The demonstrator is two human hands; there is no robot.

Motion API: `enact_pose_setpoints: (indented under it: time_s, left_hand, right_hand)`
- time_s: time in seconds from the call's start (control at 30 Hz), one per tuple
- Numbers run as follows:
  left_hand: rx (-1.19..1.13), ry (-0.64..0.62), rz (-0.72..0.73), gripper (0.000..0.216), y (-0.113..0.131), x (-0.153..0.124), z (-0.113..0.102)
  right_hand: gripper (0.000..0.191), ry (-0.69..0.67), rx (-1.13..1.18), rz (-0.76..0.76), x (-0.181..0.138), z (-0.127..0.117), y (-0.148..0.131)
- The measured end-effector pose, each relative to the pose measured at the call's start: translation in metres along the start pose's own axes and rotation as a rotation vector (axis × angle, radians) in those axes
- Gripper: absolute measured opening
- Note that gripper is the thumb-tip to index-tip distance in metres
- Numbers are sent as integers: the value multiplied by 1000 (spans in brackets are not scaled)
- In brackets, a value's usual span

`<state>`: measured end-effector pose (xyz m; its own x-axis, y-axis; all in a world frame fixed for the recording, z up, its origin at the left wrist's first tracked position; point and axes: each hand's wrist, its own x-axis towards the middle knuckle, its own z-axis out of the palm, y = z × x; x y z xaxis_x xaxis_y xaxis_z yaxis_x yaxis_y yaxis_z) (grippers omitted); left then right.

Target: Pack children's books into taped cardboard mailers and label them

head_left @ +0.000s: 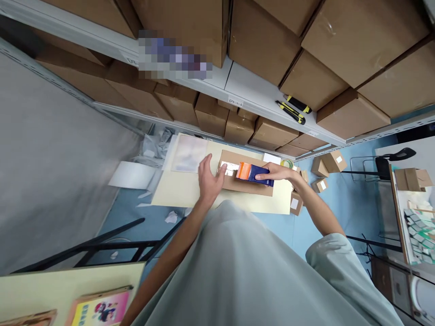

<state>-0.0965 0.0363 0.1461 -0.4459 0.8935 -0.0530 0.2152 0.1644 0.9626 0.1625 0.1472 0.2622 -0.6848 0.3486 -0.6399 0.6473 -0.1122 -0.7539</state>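
Observation:
A flat brown cardboard box (249,186) lies on the cream tabletop (173,194) in front of me. Near its left end is a white label (228,169). My right hand (272,172) grips an oblong orange and dark blue item (249,173) over the box; its exact kind is not clear. At the box's left end, my left hand (211,179) is open, fingers apart and thumb near the label. Whether the left hand touches the box, I cannot tell.
Shelves of cardboard boxes (265,40) rise beyond the table, with two utility knives (290,112) on one shelf. A tape roll (287,164) lies by the table's right end. Several small boxes (333,161) are on the blue floor. A colourful printed box (102,310) is at lower left.

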Motion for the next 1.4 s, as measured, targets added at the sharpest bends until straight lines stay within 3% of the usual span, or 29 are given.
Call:
enact_pose_setpoints:
  time_s: [0.07, 0.2, 0.27, 0.67, 1.17, 1.3, 1.4]
  left_hand:
    - [-47, -44, -6, 66, 19, -1, -9]
    - [-290, -456, -349, 76, 41, -2, -17]
    - [-335, -555, -434, 77, 44, -2, -17]
    - [-263, -528, -318, 62, 51, -7, -17]
    - [-318, -568, -408, 64, 47, -12, -15]
    - [-312, -526, -406, 61, 47, -16, -9]
    - [-274, -443, -317, 52, 49, -20, -5]
  right_hand:
    - [59, 13, -15, 8, -1, 2, 1]
    - [61, 42, -49, 16, -4, 5, 1]
    - [61, 43, -57, 16, -4, 6, 1]
    - [60, 37, -7, 38, -8, 10, -11]
    - [58, 30, 47, 40, -17, 17, -12]
    - [55, 34, 62, 55, -17, 20, -11]
    - [55, 55, 62, 54, -17, 20, -12]
